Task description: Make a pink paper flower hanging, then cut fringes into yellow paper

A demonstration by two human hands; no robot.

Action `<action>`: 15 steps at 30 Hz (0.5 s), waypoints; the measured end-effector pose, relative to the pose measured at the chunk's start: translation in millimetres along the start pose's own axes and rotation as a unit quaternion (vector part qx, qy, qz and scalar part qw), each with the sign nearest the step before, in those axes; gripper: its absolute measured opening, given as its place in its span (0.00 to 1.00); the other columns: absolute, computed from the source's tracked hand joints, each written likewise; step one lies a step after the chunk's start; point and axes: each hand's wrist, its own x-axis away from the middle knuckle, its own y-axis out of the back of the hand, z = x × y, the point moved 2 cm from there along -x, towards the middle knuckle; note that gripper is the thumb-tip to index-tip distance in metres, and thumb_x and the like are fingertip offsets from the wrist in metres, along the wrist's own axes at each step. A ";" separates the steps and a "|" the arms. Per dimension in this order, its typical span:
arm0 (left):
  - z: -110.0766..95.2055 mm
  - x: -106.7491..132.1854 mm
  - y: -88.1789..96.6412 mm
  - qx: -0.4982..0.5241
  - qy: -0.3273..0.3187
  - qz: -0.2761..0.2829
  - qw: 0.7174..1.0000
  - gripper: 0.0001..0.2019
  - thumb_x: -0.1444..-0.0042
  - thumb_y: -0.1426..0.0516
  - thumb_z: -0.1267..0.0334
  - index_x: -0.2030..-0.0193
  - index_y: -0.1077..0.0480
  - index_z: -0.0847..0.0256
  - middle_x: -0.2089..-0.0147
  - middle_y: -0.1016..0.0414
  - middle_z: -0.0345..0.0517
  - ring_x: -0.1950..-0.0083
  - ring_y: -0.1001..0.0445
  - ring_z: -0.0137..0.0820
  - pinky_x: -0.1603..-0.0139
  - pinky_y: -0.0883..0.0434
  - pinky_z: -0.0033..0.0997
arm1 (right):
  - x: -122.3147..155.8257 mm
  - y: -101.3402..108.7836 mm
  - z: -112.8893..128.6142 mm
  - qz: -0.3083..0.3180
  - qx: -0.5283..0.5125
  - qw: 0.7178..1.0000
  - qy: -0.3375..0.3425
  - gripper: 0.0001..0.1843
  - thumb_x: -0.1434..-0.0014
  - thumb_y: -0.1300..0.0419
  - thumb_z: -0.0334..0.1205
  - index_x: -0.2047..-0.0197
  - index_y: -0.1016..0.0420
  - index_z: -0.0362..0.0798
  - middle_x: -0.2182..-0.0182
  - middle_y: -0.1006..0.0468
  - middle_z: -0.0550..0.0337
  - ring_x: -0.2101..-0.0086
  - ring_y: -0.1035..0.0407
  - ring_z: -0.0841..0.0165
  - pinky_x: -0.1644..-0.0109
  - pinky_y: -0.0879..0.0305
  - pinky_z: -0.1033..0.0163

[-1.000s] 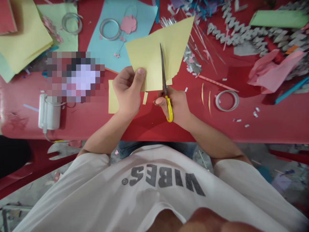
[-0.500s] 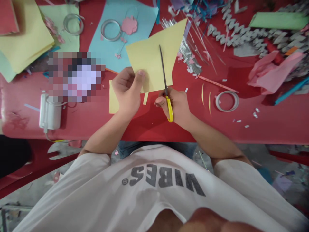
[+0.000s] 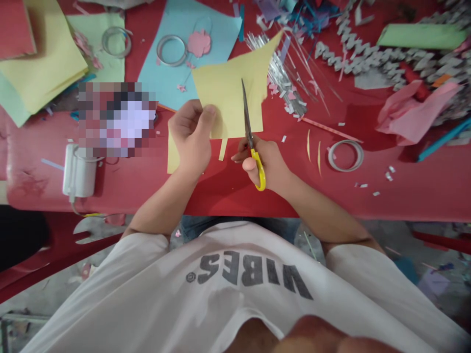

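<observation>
My left hand [image 3: 193, 139] pinches the lower left corner of a yellow sheet of paper [image 3: 224, 100], thumb on top. The sheet is raised over the table, and its upper right corner curls. In my right hand [image 3: 270, 159] is a pair of scissors [image 3: 248, 122] with yellow handles, my thumb at one loop. One blade lies over the face of the sheet, pointing away from me; the other blade is hidden. Below the sheet lies a narrow yellow paper strip [image 3: 222, 149]. Another yellow piece [image 3: 172, 156] is partly covered by my left hand.
Rolls of tape [image 3: 346, 155] lie at right and on the blue paper [image 3: 154, 63]. A white power bank [image 3: 79, 174] sits at left, beside a blurred-out patch. Silver tinsel [image 3: 281, 78], crumpled pink paper [image 3: 414, 110] and a yellow paper stack [image 3: 44, 59] surround the work area.
The scissors have tilted slightly and shifted a little toward me, with my right thumb moved. The sheet's upper right corner curls more. The whole view has shifted slightly.
</observation>
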 end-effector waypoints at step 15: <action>-9.7 -25.4 20.0 -0.004 -0.120 -0.075 0.990 0.26 0.29 0.31 0.43 0.70 0.31 0.60 0.72 0.44 0.36 0.71 0.46 0.23 0.70 0.52 0.37 | 7.3 -9.4 10.6 0.059 0.009 0.998 -0.014 0.49 0.45 0.46 0.94 0.53 0.31 0.52 0.62 0.10 0.51 0.59 0.11 0.48 0.56 0.23 0.50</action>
